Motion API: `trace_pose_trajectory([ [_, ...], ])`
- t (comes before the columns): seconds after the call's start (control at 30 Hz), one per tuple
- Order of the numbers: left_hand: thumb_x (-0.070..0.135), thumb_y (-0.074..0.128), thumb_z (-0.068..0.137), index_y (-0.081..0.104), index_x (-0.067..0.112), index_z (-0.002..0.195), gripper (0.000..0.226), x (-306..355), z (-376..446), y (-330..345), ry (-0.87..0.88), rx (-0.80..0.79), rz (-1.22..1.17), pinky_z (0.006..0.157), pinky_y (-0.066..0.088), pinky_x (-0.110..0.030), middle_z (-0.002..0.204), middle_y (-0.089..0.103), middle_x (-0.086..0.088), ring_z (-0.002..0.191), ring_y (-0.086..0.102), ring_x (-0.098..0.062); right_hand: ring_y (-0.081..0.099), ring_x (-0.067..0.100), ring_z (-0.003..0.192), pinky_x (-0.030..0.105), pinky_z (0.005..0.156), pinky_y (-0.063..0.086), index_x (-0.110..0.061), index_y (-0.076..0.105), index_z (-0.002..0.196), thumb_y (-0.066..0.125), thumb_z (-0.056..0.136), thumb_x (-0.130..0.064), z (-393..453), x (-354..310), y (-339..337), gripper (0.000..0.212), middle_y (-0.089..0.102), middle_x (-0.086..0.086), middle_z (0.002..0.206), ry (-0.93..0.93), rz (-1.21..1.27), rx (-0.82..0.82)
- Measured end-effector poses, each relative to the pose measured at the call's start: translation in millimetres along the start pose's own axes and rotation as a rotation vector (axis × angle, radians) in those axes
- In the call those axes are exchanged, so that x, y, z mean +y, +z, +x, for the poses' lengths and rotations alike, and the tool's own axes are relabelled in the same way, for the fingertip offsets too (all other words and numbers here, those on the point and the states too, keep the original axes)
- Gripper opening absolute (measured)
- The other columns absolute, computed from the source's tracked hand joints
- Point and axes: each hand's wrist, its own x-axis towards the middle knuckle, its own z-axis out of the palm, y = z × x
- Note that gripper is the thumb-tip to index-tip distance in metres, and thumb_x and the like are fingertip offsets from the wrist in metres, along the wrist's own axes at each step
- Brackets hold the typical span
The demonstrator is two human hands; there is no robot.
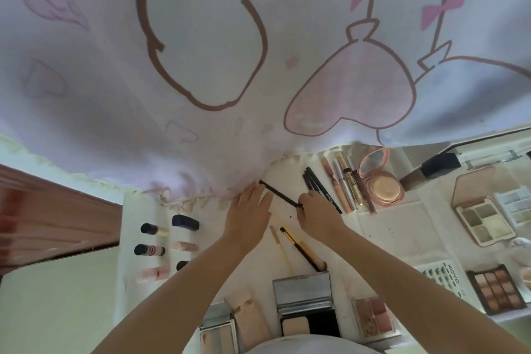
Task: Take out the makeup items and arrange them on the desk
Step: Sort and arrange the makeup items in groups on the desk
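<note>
Head view is showing the right hand (pixel 317 214) fingers pinching a black pencil (pixel 280 193) over the bench (pixel 402 227), left hand (pixel 248 211) lying flat and open alongside; risk: pencil rolling into neighbouring liners (pixel 321 190) on release.

A pale printed curtain (pixel 201 52) fills the upper part of the view, patterned with brown-outlined cartoon shapes, a pink heart-shaped bottle and pink bows hanging on strings. Its frilled cream hem (pixel 94 179) droops along the far edge of a white desk (pixel 402 230), touching the surface near the middle. At far left, a reddish-brown wooden panel (pixel 54 210) slants behind the desk, with a plain cream surface (pixel 57 310) below it. At upper right, a pale ledge (pixel 488 138) runs under the curtain's edge.
</note>
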Motion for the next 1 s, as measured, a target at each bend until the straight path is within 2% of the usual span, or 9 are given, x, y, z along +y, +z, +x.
trace_pose_trajectory([
  [0.13, 0.031, 0.087, 0.051, 0.072, 0.013, 0.084, 0.041, 26, 4, -17, 0.271, 0.342, -0.022, 0.066, 0.057, -0.033, 0.08, 0.072, 0.0, 0.074, 0.07, -0.017, 0.044, 0.013, 0.065, 0.019, 0.061, 0.029, -0.004, 0.058, 0.092, 0.036, 0.095, -0.013, -33, -4, -45, 0.024, 0.05, 0.001, 0.074, -0.058, 0.131, 0.078],
  [0.23, 0.023, 0.082, 0.059, 0.061, 0.011, 0.061, 0.024, 41, 0, -33, 0.36, 0.394, -0.161, 0.034, 0.039, -0.019, 0.047, 0.056, 0.001, 0.036, 0.052, -0.014, 0.044, 0.015, 0.055, 0.024, 0.056, 0.033, -0.004, 0.057, 0.092, 0.035, 0.096, -0.017, -56, -3, -76, 0.026, 0.047, -0.001, 0.061, -0.083, 0.141, 0.09],
  [0.3, 0.032, 0.068, 0.067, 0.053, 0.012, 0.055, 0.028, 48, -4, -44, 0.381, 0.344, -0.149, 0.028, 0.023, -0.018, 0.039, 0.048, 0.002, 0.028, 0.042, -0.01, 0.046, 0.018, 0.057, 0.023, 0.051, 0.033, -0.004, 0.055, 0.103, 0.033, 0.097, -0.021, -68, -3, -88, 0.028, 0.05, 0.002, 0.066, -0.12, 0.107, 0.06],
  [0.43, 0.038, 0.032, 0.097, 0.044, 0.015, 0.083, 0.029, 40, -11, -52, 0.32, 0.02, -0.189, 0.042, 0.023, -0.021, 0.06, 0.051, 0.003, 0.051, 0.043, -0.016, 0.058, 0.026, 0.062, 0.023, 0.053, 0.04, -0.006, 0.051, 0.116, 0.033, 0.097, -0.016, -89, 3, -108, 0.028, 0.063, 0.008, 0.073, -0.187, 0.01, 0.092],
  [0.57, 0.035, 0.026, 0.098, 0.034, 0.023, 0.077, 0.025, -6, -23, -56, 0.191, -0.2, -0.275, 0.055, 0.033, -0.024, 0.06, 0.036, 0.011, 0.058, 0.041, -0.014, 0.059, 0.028, 0.054, 0.026, 0.057, 0.045, 0.0, 0.055, 0.105, 0.042, 0.093, -0.01, -98, 33, -163, 0.021, 0.06, 0.01, 0.051, -0.08, 0.069, 0.488],
  [0.63, 0.034, 0.026, 0.098, 0.035, 0.02, 0.082, 0.024, -6, -24, -65, 0.208, -0.176, -0.238, 0.056, 0.033, -0.027, 0.059, 0.036, 0.011, 0.056, 0.041, -0.014, 0.061, 0.033, 0.061, 0.03, 0.064, 0.047, -0.001, 0.053, 0.1, 0.042, 0.094, -0.013, -93, 36, -172, 0.018, 0.061, 0.014, 0.055, -0.049, 0.099, 0.498],
  [0.7, 0.034, 0.025, 0.098, 0.035, 0.018, 0.083, 0.024, 8, -18, -73, 0.218, -0.127, -0.231, 0.052, 0.03, -0.027, 0.058, 0.035, 0.01, 0.052, 0.037, -0.012, 0.052, 0.017, 0.05, 0.012, 0.05, 0.04, -0.007, 0.05, 0.087, 0.046, 0.093, -0.019, -85, 25, -162, 0.014, 0.05, 0.0, 0.051, -0.065, 0.145, 0.402],
  [0.8, 0.035, 0.024, 0.098, 0.033, 0.016, 0.083, 0.026, 26, -13, -79, 0.209, -0.084, -0.224, 0.047, 0.024, -0.021, 0.056, 0.034, 0.008, 0.047, 0.031, -0.008, 0.04, 0.003, 0.052, 0.008, 0.05, 0.034, -0.018, 0.045, 0.066, 0.055, 0.088, -0.026, -75, 9, -138, 0.025, 0.044, -0.008, 0.055, -0.063, 0.246, 0.296],
  [1.0, 0.036, 0.024, 0.098, 0.033, 0.016, 0.083, 0.027, 31, -22, -77, 0.14, -0.072, -0.256, 0.055, 0.032, -0.028, 0.056, 0.034, 0.007, 0.053, 0.038, -0.016, 0.044, 0.0, 0.054, 0.007, 0.052, 0.037, -0.025, 0.048, 0.059, 0.057, 0.086, -0.024, -70, 1, -116, 0.029, 0.047, -0.009, 0.059, -0.054, 0.503, 0.288],
])
